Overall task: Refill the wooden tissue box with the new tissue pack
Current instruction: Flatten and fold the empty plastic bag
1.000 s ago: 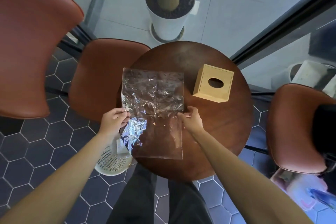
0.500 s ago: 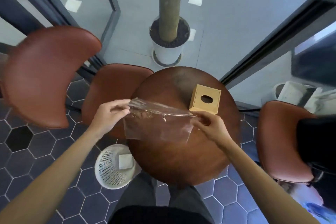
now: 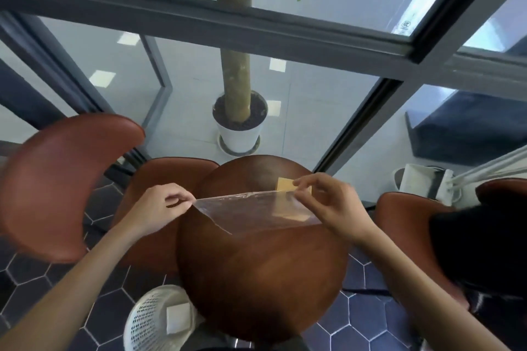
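Note:
A clear, crinkled plastic wrapper (image 3: 251, 212) is stretched between my two hands above the round wooden table (image 3: 262, 273). My left hand (image 3: 162, 205) pinches its left top corner and my right hand (image 3: 328, 202) pinches its right top corner. The wooden tissue box (image 3: 285, 184) stands on the far right of the table, mostly behind the wrapper and my right hand; only its top corner and a blurred lower part show through the plastic. No tissue pack is in view.
A white perforated waste basket (image 3: 154, 319) with a white object inside stands on the floor at the table's near left. Brown chairs (image 3: 68, 179) flank the table. A potted tree (image 3: 238, 122) stands behind it by the glass wall.
Both hands have lifted the wrapper off the table and raised it, holding it by its top edge. The view has tilted up, and my right hand now covers the tissue box.

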